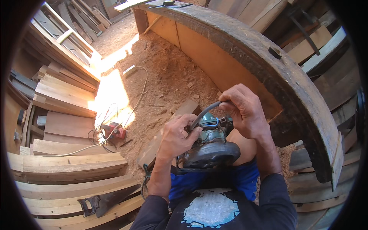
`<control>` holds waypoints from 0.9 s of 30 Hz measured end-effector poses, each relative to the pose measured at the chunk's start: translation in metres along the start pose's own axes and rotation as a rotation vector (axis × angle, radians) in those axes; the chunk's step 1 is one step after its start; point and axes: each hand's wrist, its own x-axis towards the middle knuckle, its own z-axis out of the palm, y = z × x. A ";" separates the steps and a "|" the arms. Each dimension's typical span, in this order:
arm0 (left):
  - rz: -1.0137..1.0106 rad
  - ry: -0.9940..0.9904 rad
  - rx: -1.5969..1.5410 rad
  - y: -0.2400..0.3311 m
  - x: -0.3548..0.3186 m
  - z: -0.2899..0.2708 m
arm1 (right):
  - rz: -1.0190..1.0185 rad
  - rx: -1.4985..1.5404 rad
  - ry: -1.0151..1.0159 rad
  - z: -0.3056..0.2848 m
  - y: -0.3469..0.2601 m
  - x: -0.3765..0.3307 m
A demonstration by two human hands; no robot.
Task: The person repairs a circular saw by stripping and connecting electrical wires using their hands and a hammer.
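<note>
A thick, dark grey flexible strip (pixel 206 112), like a cord or hose, arches between my hands. My left hand (pixel 177 134) pinches its lower end between thumb and fingers. The fingers of my right hand (pixel 242 110) are closed round its upper end. Just below is a green power tool (pixel 214 135) with a black rounded cover (pixel 209 155), close to my lap between my legs. A blue wire loop (pixel 211 124) and thin dark wires show on its upper side. My hands partly hide the tool, so its exact kind is unclear.
A long, worn workbench (pixel 245 34) curves along the right. Wood boards (pixel 69 165) are stacked at left, with a handsaw (pixel 103 203) on them. A red power tool (pixel 115 131) and a white extension socket (pixel 130 70) lie on the floor, strewn with shavings (pixel 161 76).
</note>
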 end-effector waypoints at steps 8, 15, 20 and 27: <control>0.132 0.132 0.032 -0.006 -0.005 0.013 | 0.337 0.506 -0.111 -0.001 0.008 -0.031; 0.159 0.165 -0.046 -0.011 -0.009 0.017 | 0.446 0.813 -0.294 -0.004 0.017 -0.032; 0.212 0.177 -0.040 -0.014 -0.010 0.017 | 0.213 0.879 -0.234 0.009 0.029 -0.031; 0.209 0.200 -0.053 -0.019 -0.013 0.017 | 0.404 1.091 -0.462 0.016 0.036 -0.031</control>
